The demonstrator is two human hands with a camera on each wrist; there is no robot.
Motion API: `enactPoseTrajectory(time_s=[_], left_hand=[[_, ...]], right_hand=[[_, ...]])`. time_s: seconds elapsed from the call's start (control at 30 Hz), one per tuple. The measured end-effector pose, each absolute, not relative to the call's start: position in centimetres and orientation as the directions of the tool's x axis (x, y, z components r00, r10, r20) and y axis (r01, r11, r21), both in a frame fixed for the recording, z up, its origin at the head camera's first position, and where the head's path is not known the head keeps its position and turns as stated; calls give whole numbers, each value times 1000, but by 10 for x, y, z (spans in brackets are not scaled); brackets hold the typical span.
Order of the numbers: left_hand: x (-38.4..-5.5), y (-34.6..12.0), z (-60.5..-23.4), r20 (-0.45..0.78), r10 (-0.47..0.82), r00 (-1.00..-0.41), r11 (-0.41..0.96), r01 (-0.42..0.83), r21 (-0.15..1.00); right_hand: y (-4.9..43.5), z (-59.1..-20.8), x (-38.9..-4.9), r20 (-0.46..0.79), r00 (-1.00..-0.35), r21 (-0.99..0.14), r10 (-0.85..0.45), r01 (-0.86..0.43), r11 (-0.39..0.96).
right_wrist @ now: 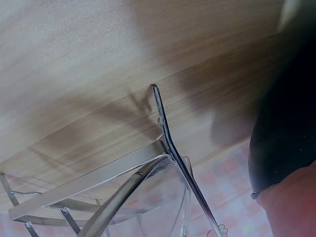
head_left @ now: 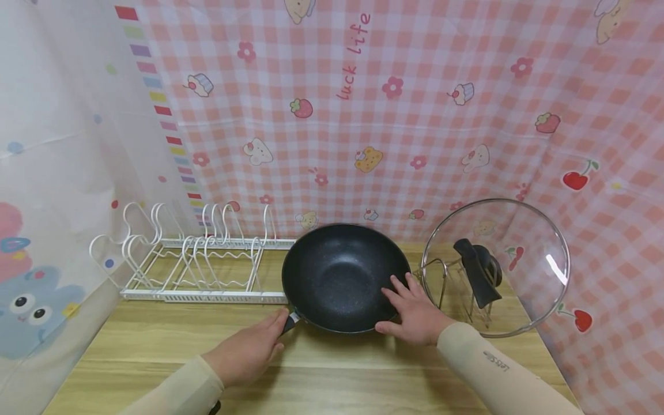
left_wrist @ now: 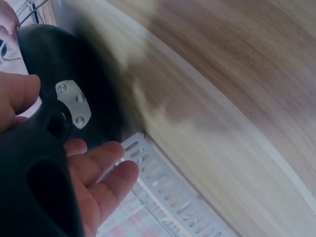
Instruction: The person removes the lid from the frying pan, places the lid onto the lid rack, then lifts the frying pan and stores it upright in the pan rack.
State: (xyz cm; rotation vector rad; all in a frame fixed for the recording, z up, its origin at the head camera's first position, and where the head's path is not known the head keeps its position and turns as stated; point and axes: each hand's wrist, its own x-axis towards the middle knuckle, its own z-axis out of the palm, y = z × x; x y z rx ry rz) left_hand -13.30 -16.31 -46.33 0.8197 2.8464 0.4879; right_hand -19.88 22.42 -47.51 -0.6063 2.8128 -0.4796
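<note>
A black wok point(head_left: 344, 279) sits in the middle of the head view, its dark inside turned toward me. My left hand point(head_left: 248, 350) grips the wok's handle point(head_left: 289, 324). In the left wrist view, the thumb lies on one side of the handle and the fingers point(left_wrist: 101, 160) on the other, below a riveted metal bracket point(left_wrist: 74, 104). At the wok's right rim is my right hand point(head_left: 417, 314), its fingers spread and mostly straight over the edge. The right wrist view shows only part of that hand point(right_wrist: 291, 205), against the dark wok point(right_wrist: 286, 133).
Left of the wok stands a white wire rack point(head_left: 207, 296) with upright loops. To the right, a glass lid point(head_left: 529, 259) with a black handle point(head_left: 477, 274) leans upright in a metal stand point(head_left: 443, 282). Patterned cloth point(head_left: 332, 132) hangs behind the wooden table point(head_left: 332, 374).
</note>
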Motion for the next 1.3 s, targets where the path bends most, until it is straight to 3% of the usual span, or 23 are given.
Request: enactPoseTrajectory(time_s=[1.3], left_hand=[[-126, -152, -460, -142, 560, -816, 803, 494, 333]], right_hand=[[230, -468, -203, -159, -887, -389, -434, -347, 853]])
